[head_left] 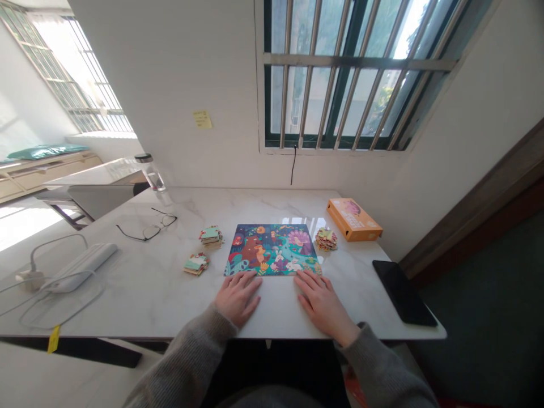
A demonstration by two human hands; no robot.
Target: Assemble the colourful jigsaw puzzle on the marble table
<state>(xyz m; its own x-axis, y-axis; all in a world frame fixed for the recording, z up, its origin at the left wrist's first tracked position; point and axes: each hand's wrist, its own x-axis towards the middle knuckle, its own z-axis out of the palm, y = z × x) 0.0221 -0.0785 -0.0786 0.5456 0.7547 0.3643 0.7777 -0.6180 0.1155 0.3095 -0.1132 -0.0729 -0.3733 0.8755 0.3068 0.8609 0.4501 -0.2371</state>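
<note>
A colourful picture board [272,249] with animals and plants lies flat on the white marble-patterned table [272,311]. My left hand [239,297] rests palm down at its near left corner, the fingertips touching the edge. At the near right corner lies my right hand [323,303], also flat with fingers stretched out. Neither hand holds anything. Left of the board stand two stacks of puzzle pieces, a farther stack [211,236] and a nearer stack [196,263]. Another pile of pieces [326,239] sits just right of the board.
An orange box [354,220] stands at the back right, and a black tablet or phone [403,293] lies near the right edge. Glasses [152,231], a water bottle [152,173] and a white power strip [84,268] with cables are on the left. A barred window [340,62] is ahead.
</note>
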